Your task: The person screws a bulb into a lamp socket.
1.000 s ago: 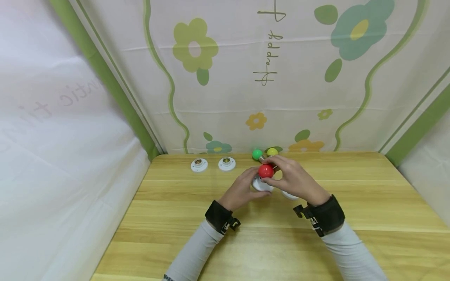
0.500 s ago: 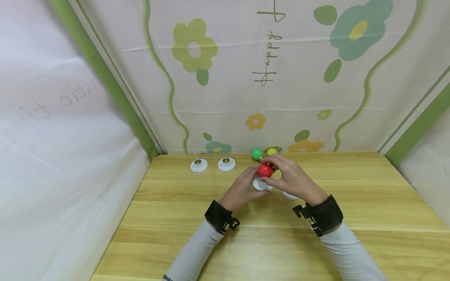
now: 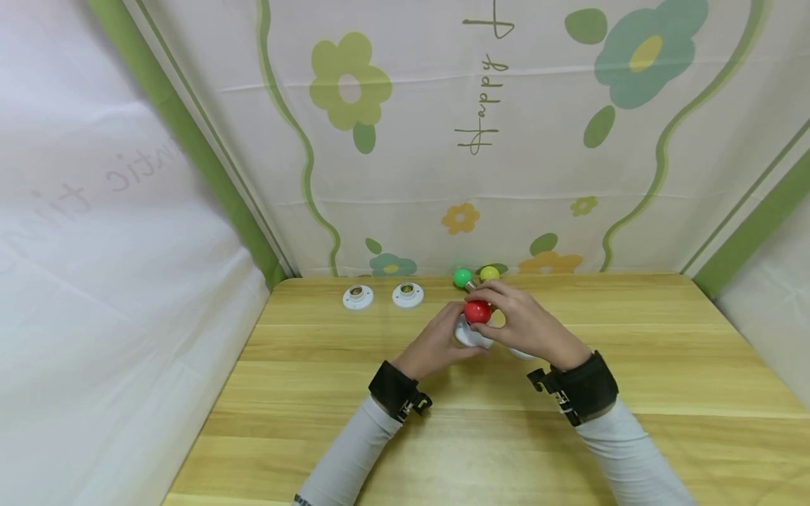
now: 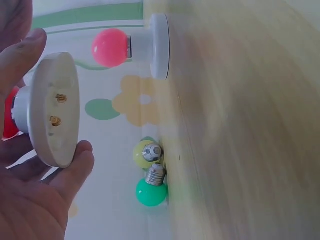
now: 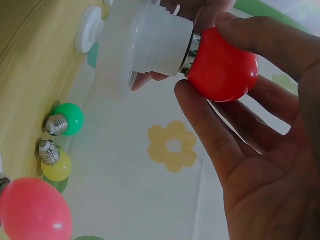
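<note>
A red light bulb [image 5: 224, 66] sits with its metal base in the mouth of a white lamp socket [image 5: 161, 42]. My left hand [image 3: 434, 342] grips that socket by its round rim and keeps it off the table, as the left wrist view shows its hollow underside. My right hand [image 3: 528, 325] holds the red bulb, thumb on one side and fingers on the other. Beside them, a pinkish-red bulb [image 4: 110, 47] stands in another white socket [image 4: 160, 46] on the table. In the head view my right hand hides most of that one.
Two white sockets without bulbs, a left one [image 3: 358, 297] and a right one [image 3: 408, 295], stand at the table's back left. A green bulb [image 3: 463, 278] and a yellow bulb [image 3: 490, 274] lie by the back edge, against a flowered curtain [image 3: 405, 176]. The wooden table [image 3: 481, 450] extends toward me.
My right fingers have shifted slightly around the red bulb, and the bulb and socket have dipped a little since half a second ago. My left hand keeps its grip on the socket.
</note>
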`<state>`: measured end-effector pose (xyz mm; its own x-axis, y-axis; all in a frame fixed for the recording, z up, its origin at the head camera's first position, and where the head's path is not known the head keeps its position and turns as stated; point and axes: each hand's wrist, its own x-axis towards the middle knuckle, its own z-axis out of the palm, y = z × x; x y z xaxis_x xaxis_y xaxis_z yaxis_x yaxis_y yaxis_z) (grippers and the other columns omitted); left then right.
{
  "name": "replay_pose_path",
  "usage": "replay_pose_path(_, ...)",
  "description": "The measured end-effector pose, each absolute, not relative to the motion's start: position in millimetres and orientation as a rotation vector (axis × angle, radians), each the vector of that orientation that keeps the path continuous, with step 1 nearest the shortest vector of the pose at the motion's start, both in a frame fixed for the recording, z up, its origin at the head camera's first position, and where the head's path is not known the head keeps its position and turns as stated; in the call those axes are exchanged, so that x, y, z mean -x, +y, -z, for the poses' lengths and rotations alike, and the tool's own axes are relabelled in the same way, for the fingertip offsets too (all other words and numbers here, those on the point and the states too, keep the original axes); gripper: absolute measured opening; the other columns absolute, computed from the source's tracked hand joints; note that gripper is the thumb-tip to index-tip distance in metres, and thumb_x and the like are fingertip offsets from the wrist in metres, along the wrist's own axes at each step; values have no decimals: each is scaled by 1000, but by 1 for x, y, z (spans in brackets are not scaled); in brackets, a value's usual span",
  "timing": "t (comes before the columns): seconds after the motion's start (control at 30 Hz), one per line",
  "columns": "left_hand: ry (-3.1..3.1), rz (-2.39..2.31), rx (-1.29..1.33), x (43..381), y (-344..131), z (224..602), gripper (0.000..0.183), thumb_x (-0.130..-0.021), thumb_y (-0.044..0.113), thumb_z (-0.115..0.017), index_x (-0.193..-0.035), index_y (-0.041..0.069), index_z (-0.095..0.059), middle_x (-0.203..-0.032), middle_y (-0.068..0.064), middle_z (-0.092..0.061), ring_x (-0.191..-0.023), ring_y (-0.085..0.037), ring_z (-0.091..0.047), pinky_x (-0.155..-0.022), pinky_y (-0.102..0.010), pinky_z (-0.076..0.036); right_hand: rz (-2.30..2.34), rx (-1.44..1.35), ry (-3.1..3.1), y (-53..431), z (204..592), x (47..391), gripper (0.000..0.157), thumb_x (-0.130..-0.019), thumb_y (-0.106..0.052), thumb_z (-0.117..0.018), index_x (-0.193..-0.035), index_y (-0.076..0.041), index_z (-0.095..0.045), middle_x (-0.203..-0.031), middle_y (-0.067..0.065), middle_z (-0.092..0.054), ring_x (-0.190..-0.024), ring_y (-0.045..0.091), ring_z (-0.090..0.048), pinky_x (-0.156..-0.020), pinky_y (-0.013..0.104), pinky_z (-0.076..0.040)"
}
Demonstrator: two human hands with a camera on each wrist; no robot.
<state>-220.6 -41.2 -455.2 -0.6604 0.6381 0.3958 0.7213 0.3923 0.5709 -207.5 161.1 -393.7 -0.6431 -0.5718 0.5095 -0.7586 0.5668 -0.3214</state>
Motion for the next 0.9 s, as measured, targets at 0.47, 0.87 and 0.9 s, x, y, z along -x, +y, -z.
replay_pose_path(0.47, -2651, 1144, 1092, 226, -51, 457, 83, -80, 55, -70, -146, 21, -33, -143, 3, -40, -131, -12, -38, -106, -33, -39, -758, -1063, -2569, 162, 397, 210, 47, -79, -19, -79, -121, -7, -62, -113, 6, -66, -96, 15, -62, -78, 37, -57)
replay_pose_path(0.87, -2716, 1117, 1032, 229, -57, 455, 86, -80, 59, -67, -145, 11, -37, -144, -1, -41, -131, -13, -38, -105, -34, -41, -759, -1020, -2655, 165, 409, 218, 43, -76, -17, -80, -115, -8, -63, -105, 4, -67, -91, 14, -62, -74, 35, -58)
replay_pose_path(0.9, -2717, 1117, 1029, 229, -58, 454, 86, -80, 59, -67, -145, 12, -37, -144, -1, -41, -131, -13, -38, -105, -34, -41, -754, -1017, -2661, 166, 410, 219, 43, -76, -17, -80, -114, -8, -64, -104, 4, -67, -91, 14, -62, -74, 35, -57)
